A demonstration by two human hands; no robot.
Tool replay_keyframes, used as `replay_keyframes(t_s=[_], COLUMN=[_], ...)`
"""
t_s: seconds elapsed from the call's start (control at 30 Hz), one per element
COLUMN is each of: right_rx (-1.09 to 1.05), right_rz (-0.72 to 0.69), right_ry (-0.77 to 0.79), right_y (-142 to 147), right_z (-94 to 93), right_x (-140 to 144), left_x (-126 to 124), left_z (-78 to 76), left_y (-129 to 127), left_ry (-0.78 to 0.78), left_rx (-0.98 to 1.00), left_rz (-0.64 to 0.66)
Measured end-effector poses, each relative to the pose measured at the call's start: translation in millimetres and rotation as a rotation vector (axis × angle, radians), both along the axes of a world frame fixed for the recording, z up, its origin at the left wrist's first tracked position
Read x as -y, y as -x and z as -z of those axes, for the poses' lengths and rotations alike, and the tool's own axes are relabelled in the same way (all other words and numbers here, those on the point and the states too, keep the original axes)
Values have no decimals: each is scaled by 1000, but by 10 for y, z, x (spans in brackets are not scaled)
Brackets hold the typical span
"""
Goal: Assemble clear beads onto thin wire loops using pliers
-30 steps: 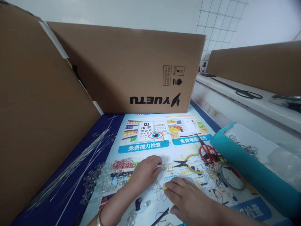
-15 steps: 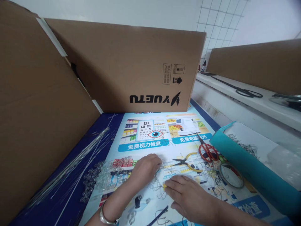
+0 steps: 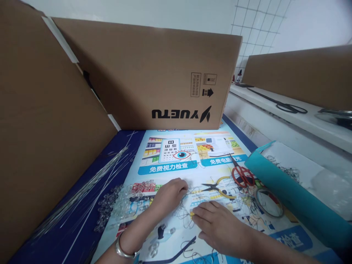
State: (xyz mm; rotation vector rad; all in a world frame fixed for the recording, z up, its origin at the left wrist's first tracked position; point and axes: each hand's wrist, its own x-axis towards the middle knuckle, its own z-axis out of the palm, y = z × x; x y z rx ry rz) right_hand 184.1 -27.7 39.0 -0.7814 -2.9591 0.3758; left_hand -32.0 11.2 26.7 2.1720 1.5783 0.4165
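Near the tabletop's front edge, the left hand (image 3: 169, 194) curls closed on thin wire (image 3: 183, 212); the right hand (image 3: 220, 227) lies flat, open, pressing it.

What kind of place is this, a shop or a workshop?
Most likely a small handcraft workbench. Cardboard boxes wall it in, thin wires and clear beads lie on an eye-test poster, and pliers and red scissors sit near both hands.

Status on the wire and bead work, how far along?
Done: cannot tell; no finished piece shows. In hand: left hand and right hand work thin wire loops on the poster. Left: a pile of clear beads and straight wires lie untouched.
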Motion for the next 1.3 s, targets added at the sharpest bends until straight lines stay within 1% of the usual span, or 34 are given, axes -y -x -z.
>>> replay_keyframes(t_s=[0.13,0.23,0.43,0.57,0.67,0.8,0.9,0.97,1.03,1.17,1.3], right_rx=[10,11,39,56,62,69,63,59,68,107,141], right_rz=[-19,-48,-92,-102,-97,-99,-99,-116,-141,-174,-211], right_ry=[-37,-48,-41,-42,-30,-13,6,-1,-50,-179,-293], right_y=[37,59,103,116,109,118,162,204,249,326,391], right_z=[-18,-62,-99,-89,-83,-113,-145,-139,-102,-4,-16], right_x=[-14,-7,99,152,162,183,214,235,252,265,276], left_x=[26,37,43,51,70,115,157,183,207,248,287], left_z=[-33,-57,-69,-91,-151,-271,-342,-372,-395,-435,-463], left_y=[11,18,26,23,11,-8,-23,-34,-45,-66,-95], left_ry=[-37,-51,-51,-103,-179,-270,-246,-204,-169,-141,-138], left_rx=[21,25,27,92,225,486,719,876,995,1092,1141], left_rz=[62,79,68,51,-5,-176,-308,-358,-388,-453,-479])
